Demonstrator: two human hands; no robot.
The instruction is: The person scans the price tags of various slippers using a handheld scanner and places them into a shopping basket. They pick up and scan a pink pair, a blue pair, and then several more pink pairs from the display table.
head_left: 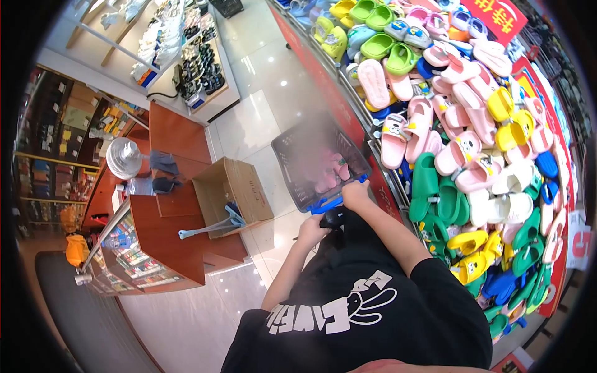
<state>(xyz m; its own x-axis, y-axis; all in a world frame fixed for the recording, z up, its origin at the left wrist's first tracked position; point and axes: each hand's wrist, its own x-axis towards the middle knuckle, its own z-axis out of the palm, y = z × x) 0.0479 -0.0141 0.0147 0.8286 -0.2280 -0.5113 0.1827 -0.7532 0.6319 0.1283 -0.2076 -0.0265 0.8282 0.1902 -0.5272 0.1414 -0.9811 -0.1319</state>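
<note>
A dark plastic basket (291, 163) with blue handles hangs in front of my body. Pink items (333, 174), perhaps slippers, lie inside it; a blur hides part of them. My right hand (356, 191) is closed around the blue handle at the basket's near right corner. Lower and to the left, my left hand (313, 229) is closed beside the other end of the blue handle, with a small black object (333, 217) at its fingers. Whether it also grips the handle is hard to tell.
Along the right, a red-sided display (329, 81) holds heaps of colourful slippers (460, 155). A cardboard box (252, 189) stands left of the basket, beside a brown wooden counter (165, 236). Shelves of shoes (202, 68) stand at the upper left.
</note>
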